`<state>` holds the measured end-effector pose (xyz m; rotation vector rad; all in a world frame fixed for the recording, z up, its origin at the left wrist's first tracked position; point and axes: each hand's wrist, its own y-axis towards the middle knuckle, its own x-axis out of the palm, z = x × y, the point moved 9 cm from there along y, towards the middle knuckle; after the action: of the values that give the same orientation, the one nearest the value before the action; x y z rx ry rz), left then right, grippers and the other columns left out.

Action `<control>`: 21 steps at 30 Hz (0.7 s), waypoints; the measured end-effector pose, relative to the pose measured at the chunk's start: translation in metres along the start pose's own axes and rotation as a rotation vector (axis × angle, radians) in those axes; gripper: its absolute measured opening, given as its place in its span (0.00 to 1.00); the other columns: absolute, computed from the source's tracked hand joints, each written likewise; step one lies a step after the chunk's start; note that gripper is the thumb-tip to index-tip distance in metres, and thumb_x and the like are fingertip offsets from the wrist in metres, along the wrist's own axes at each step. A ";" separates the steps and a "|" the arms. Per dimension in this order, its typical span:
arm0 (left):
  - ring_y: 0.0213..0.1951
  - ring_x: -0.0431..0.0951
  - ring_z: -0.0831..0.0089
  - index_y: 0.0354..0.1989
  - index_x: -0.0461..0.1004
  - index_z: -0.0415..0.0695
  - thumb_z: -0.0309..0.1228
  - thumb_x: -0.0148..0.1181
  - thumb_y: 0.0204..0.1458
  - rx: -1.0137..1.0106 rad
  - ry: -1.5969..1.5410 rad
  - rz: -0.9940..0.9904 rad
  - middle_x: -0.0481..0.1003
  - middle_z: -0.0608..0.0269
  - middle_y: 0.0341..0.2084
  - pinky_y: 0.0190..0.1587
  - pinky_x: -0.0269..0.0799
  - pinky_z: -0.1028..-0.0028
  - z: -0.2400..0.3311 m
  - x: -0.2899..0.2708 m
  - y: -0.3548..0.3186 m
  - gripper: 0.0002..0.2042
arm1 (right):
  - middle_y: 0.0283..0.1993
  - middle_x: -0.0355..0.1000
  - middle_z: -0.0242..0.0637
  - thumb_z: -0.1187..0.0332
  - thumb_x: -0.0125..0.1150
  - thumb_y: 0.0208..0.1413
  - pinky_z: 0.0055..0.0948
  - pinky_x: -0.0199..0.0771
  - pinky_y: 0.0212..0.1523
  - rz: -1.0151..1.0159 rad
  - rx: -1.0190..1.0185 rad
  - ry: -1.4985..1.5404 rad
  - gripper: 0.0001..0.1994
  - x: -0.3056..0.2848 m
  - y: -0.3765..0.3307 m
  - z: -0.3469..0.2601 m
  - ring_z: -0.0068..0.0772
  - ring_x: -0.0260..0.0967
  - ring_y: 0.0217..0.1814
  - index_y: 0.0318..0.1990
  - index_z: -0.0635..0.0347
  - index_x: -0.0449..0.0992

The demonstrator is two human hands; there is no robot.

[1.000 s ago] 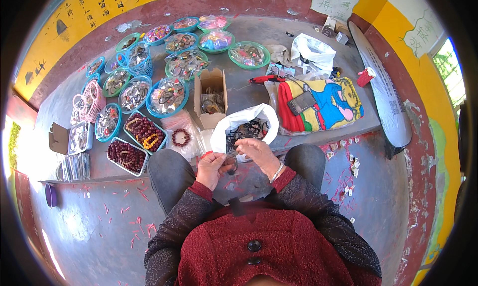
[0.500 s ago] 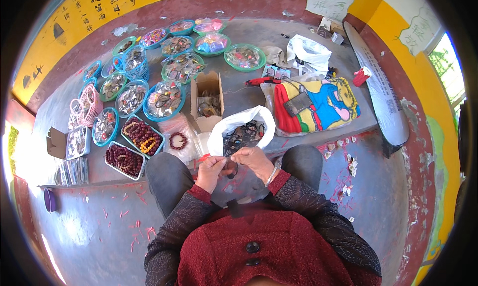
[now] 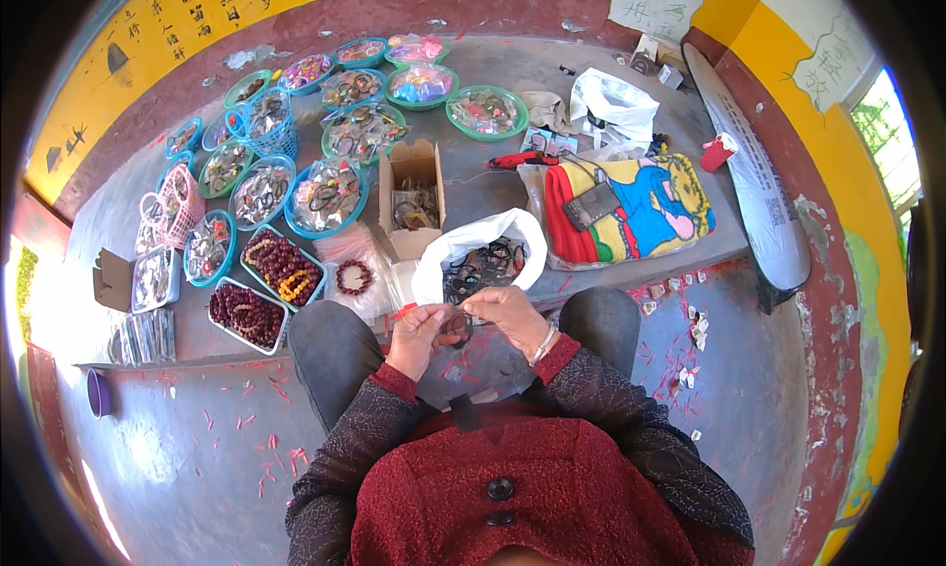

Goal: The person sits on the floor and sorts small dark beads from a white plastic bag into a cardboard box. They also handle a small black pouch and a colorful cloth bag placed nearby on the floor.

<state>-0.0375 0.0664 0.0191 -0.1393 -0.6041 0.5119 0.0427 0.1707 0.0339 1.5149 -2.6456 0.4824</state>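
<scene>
Between my hands, over my lap, is a small dark brown piece [image 3: 456, 329], partly see-through at its edge; its exact kind is too small to make out. My left hand [image 3: 415, 336] pinches it from the left side, fingers curled. My right hand [image 3: 506, 312], with a silver bangle at the wrist, is closed at the fingertips on its upper edge. Just beyond the hands stands a white plastic bag [image 3: 532, 243], its mouth spread, holding a heap of dark cord pieces [image 3: 485, 268]. A bit of red [image 3: 405, 311] shows beside my left fingertips.
An open cardboard box [image 3: 440, 184] and clear bags with a beaded bracelet [image 3: 353, 277] lie ahead. Trays of dark red beads [image 3: 246, 317] and several basins of packets [image 3: 326, 198] fill the left. A folded colourful blanket [image 3: 631, 211] bears a phone [image 3: 591, 206] at right.
My right fingertips have shifted slightly up and right. The dark piece now shows a little wider between my hands; both hands stay closed over the lap.
</scene>
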 end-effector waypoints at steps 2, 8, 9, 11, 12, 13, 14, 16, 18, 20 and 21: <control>0.40 0.75 0.72 0.45 0.69 0.38 0.25 0.48 0.55 0.053 -0.066 -0.016 0.73 0.55 0.40 0.31 0.71 0.83 0.012 0.011 -0.005 0.10 | 0.31 0.72 0.31 0.69 0.60 0.50 0.18 0.65 0.36 0.015 -0.024 -0.054 0.09 -0.005 -0.001 -0.001 0.17 0.65 0.33 0.34 0.68 0.76; 0.43 0.71 0.74 0.41 0.72 0.38 0.23 0.60 0.45 0.527 0.715 0.027 0.73 0.58 0.39 0.40 0.70 0.78 0.036 0.004 -0.005 0.13 | 0.28 0.72 0.36 0.69 0.59 0.49 0.22 0.67 0.33 0.009 -0.313 -0.557 0.08 0.008 -0.007 -0.036 0.25 0.69 0.31 0.32 0.65 0.77; 0.42 0.72 0.74 0.39 0.73 0.38 0.23 0.60 0.45 0.527 0.763 0.013 0.73 0.59 0.39 0.40 0.69 0.77 0.036 0.007 -0.005 0.11 | 0.27 0.72 0.36 0.70 0.59 0.48 0.23 0.67 0.31 -0.001 -0.395 -0.602 0.07 0.012 -0.009 -0.038 0.28 0.69 0.29 0.32 0.64 0.77; 0.41 0.72 0.74 0.35 0.75 0.37 0.22 0.59 0.44 0.525 0.860 -0.018 0.74 0.61 0.39 0.41 0.68 0.76 0.034 0.013 -0.005 0.08 | 0.26 0.71 0.37 0.71 0.58 0.48 0.25 0.68 0.29 -0.002 -0.480 -0.656 0.06 0.016 -0.012 -0.040 0.32 0.70 0.27 0.31 0.64 0.77; 0.39 0.73 0.75 0.34 0.75 0.37 0.22 0.59 0.45 0.449 0.858 -0.008 0.74 0.62 0.37 0.41 0.68 0.77 0.029 0.009 -0.003 0.08 | 0.26 0.71 0.37 0.71 0.58 0.48 0.25 0.68 0.29 -0.010 -0.464 -0.649 0.06 0.017 -0.012 -0.041 0.32 0.70 0.28 0.31 0.64 0.77; 0.38 0.73 0.76 0.33 0.76 0.36 0.22 0.59 0.45 0.374 0.856 0.001 0.75 0.62 0.34 0.40 0.68 0.78 0.023 0.006 0.000 0.07 | 0.26 0.71 0.37 0.71 0.58 0.48 0.25 0.68 0.29 -0.017 -0.447 -0.641 0.06 0.018 -0.012 -0.041 0.32 0.70 0.28 0.30 0.64 0.77; 0.36 0.74 0.77 0.32 0.76 0.36 0.22 0.58 0.45 0.298 0.853 0.010 0.76 0.62 0.32 0.39 0.69 0.79 0.016 0.002 0.002 0.06 | 0.26 0.71 0.37 0.71 0.58 0.48 0.25 0.68 0.29 -0.023 -0.430 -0.634 0.06 0.018 -0.012 -0.041 0.32 0.70 0.28 0.30 0.64 0.76; 0.32 0.75 0.80 0.33 0.76 0.36 0.25 0.59 0.47 0.236 0.716 0.031 0.76 0.64 0.28 0.35 0.70 0.80 0.014 -0.001 0.001 0.07 | 0.26 0.71 0.37 0.72 0.58 0.48 0.25 0.68 0.29 -0.026 -0.479 -0.637 0.05 0.020 -0.013 -0.041 0.32 0.70 0.28 0.30 0.64 0.76; 0.29 0.75 0.82 0.34 0.77 0.37 0.26 0.59 0.48 0.187 0.641 0.039 0.77 0.65 0.26 0.32 0.70 0.82 0.010 -0.004 0.001 0.07 | 0.26 0.71 0.38 0.72 0.58 0.48 0.25 0.68 0.29 -0.025 -0.510 -0.649 0.05 0.021 -0.014 -0.043 0.33 0.70 0.28 0.30 0.64 0.76; 0.28 0.75 0.83 0.34 0.77 0.37 0.26 0.58 0.48 0.152 0.630 0.037 0.77 0.65 0.26 0.31 0.70 0.83 0.006 -0.007 0.002 0.07 | 0.26 0.71 0.38 0.72 0.58 0.48 0.25 0.68 0.29 -0.022 -0.523 -0.669 0.05 0.024 -0.014 -0.047 0.33 0.70 0.28 0.30 0.64 0.77; 0.28 0.74 0.83 0.35 0.77 0.37 0.26 0.58 0.48 0.133 0.639 0.028 0.77 0.65 0.26 0.31 0.70 0.83 0.008 -0.004 0.002 0.08 | 0.26 0.71 0.38 0.72 0.58 0.48 0.25 0.68 0.29 -0.018 -0.511 -0.656 0.05 0.022 -0.014 -0.046 0.32 0.70 0.28 0.31 0.64 0.77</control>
<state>-0.0457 0.0658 0.0231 -0.1744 0.0557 0.4990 0.0386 0.1596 0.0849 1.7066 -2.8276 -0.7738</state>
